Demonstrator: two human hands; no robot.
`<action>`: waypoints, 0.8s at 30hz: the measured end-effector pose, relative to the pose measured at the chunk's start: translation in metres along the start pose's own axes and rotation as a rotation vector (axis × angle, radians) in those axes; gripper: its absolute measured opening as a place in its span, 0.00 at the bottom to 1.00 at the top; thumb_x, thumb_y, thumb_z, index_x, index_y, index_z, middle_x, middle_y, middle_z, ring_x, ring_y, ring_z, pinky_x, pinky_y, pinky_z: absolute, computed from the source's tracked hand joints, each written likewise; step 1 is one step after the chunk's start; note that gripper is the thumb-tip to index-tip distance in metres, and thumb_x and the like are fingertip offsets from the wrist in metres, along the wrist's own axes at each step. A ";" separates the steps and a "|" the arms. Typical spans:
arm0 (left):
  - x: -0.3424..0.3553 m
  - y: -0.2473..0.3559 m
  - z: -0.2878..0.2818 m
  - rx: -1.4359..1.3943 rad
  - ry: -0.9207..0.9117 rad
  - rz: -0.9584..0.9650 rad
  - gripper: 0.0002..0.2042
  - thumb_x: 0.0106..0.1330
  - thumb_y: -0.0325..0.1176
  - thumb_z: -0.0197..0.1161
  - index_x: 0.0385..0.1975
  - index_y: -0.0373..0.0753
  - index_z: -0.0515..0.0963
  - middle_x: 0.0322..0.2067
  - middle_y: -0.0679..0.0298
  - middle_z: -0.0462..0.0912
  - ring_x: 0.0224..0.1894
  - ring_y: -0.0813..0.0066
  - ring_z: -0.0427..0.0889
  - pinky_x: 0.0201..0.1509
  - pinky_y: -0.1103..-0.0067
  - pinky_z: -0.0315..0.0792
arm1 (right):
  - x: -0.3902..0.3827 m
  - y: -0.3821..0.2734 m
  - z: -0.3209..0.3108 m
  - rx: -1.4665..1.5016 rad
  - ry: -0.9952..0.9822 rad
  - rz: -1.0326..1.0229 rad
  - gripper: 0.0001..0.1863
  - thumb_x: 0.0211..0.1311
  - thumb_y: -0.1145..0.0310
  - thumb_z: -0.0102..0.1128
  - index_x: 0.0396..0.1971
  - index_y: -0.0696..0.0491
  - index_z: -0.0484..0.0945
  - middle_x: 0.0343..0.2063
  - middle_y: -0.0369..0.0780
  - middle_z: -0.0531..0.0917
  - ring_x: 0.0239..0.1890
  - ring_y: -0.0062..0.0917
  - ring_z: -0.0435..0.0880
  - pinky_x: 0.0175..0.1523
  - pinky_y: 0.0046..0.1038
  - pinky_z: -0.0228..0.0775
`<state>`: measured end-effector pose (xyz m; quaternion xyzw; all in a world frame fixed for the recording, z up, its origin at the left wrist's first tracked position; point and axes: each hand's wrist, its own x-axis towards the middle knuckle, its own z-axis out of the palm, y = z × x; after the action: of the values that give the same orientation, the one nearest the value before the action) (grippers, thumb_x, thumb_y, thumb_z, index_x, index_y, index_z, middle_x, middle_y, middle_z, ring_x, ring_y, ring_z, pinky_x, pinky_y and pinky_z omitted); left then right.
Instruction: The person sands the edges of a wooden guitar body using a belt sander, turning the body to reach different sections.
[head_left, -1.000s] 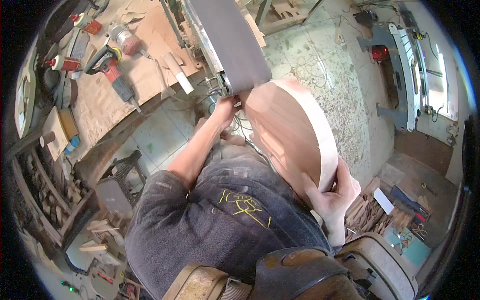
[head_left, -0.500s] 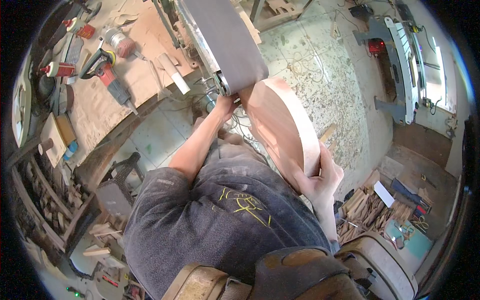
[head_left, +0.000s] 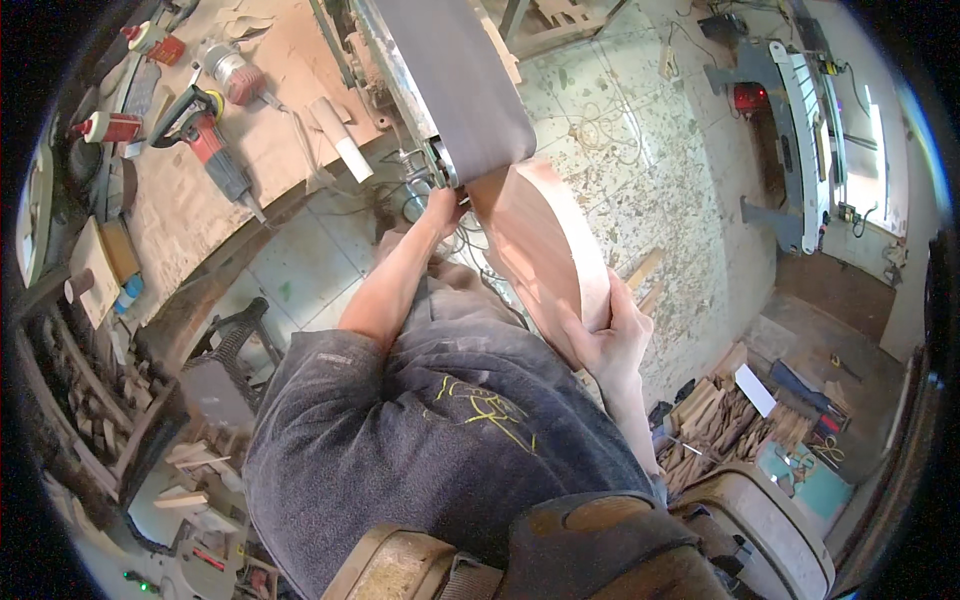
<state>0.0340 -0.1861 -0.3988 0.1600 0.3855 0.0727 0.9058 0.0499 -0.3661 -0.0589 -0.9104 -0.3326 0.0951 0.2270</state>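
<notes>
A curved wooden piece [head_left: 527, 245] with a broad pale edge is held between my two hands. Its far end presses against the rounded nose of a belt sander [head_left: 465, 90], whose grey belt runs up and away at the top. My right hand [head_left: 607, 330] grips the near end, thumb on the inner face and fingers round the outer edge. My left hand [head_left: 443, 212] is closed at the far end, just under the sander's roller; its fingertips are partly hidden behind the wood and the machine.
On the workbench [head_left: 190, 230] to the left lie a red and black angle polisher [head_left: 215, 150], a second power tool [head_left: 233, 75] and red-capped bottles [head_left: 112, 127]. A black stool [head_left: 225, 375] stands below it. Wood offcuts [head_left: 715, 415] are heaped on the floor at right.
My right hand and the near end of the wooden piece have swung left and slightly up. The far end stays against the belt, with my left hand almost in place.
</notes>
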 end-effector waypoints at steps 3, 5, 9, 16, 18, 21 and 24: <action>0.015 -0.010 -0.016 0.009 0.026 -0.040 0.17 0.75 0.42 0.46 0.56 0.42 0.75 0.50 0.65 0.78 0.49 0.70 0.74 0.53 0.70 0.68 | 0.002 0.004 0.010 0.008 -0.009 -0.002 0.31 0.49 0.62 0.75 0.52 0.59 0.76 0.34 0.48 0.87 0.36 0.35 0.89 0.41 0.30 0.79; 0.029 -0.019 -0.030 0.007 0.045 -0.057 0.18 0.75 0.42 0.46 0.55 0.42 0.75 0.49 0.65 0.78 0.48 0.71 0.74 0.52 0.71 0.68 | 0.003 0.009 0.019 0.028 -0.007 0.005 0.32 0.47 0.63 0.75 0.52 0.61 0.76 0.33 0.50 0.86 0.35 0.35 0.89 0.41 0.30 0.79; 0.035 -0.024 -0.035 0.023 0.059 -0.029 0.15 0.75 0.43 0.47 0.50 0.44 0.76 0.44 0.67 0.80 0.45 0.71 0.75 0.48 0.70 0.69 | 0.005 0.015 0.030 0.024 -0.018 -0.004 0.31 0.49 0.62 0.74 0.51 0.63 0.76 0.32 0.50 0.86 0.35 0.37 0.88 0.39 0.31 0.78; 0.054 -0.039 -0.049 -0.009 0.089 -0.008 0.12 0.73 0.44 0.49 0.41 0.46 0.77 0.37 0.68 0.81 0.37 0.72 0.76 0.43 0.73 0.69 | 0.011 0.018 0.044 -0.025 -0.050 -0.010 0.29 0.53 0.57 0.73 0.51 0.58 0.77 0.33 0.50 0.86 0.34 0.39 0.89 0.37 0.33 0.80; 0.060 -0.046 -0.061 0.008 0.103 -0.045 0.12 0.73 0.44 0.49 0.41 0.46 0.77 0.35 0.68 0.80 0.36 0.72 0.76 0.42 0.73 0.69 | 0.014 0.020 0.050 -0.035 -0.048 -0.017 0.29 0.53 0.56 0.73 0.51 0.59 0.77 0.33 0.50 0.86 0.33 0.40 0.88 0.37 0.33 0.80; 0.064 -0.057 -0.065 0.023 0.102 -0.099 0.11 0.73 0.43 0.48 0.39 0.46 0.77 0.33 0.68 0.80 0.35 0.73 0.76 0.41 0.74 0.70 | 0.019 0.022 0.052 -0.054 -0.080 0.014 0.31 0.52 0.58 0.73 0.51 0.62 0.76 0.34 0.52 0.85 0.35 0.41 0.88 0.40 0.34 0.79; 0.063 -0.068 -0.075 0.028 0.127 -0.134 0.12 0.73 0.41 0.47 0.38 0.46 0.77 0.31 0.68 0.79 0.35 0.73 0.76 0.40 0.74 0.71 | 0.028 0.017 0.053 -0.021 -0.141 0.028 0.32 0.51 0.59 0.73 0.51 0.65 0.76 0.36 0.53 0.85 0.37 0.42 0.87 0.42 0.35 0.78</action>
<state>0.0235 -0.2165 -0.5140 0.1416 0.4531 0.0167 0.8800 0.0637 -0.3404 -0.1144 -0.9084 -0.3359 0.1588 0.1920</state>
